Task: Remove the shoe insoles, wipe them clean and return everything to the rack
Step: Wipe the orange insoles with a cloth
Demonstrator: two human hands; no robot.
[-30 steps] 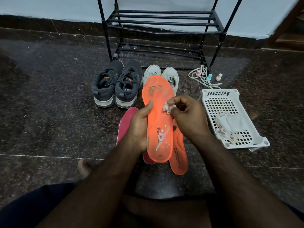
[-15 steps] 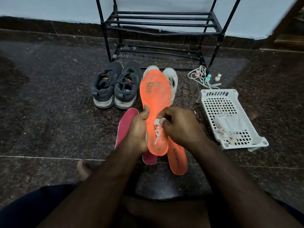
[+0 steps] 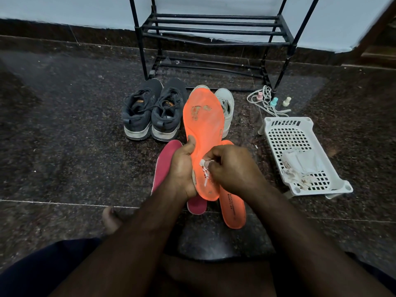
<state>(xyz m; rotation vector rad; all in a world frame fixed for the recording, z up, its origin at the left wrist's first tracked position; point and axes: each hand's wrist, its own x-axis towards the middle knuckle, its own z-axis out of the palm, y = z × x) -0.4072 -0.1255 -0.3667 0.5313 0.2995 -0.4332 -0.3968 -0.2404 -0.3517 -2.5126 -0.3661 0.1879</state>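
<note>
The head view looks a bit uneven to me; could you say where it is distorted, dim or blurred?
Head view: wide-angle bending bows the floor tile lines and splays the rack posts; corners fall dim; the right hand, pinching a wipe against the orange insole, is slightly motion-soft; the shoes stay fairly sharp.

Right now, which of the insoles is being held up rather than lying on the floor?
The orange insole with worn patches, held in the left hand; the second orange one and the pink insole lie on the floor.
</note>
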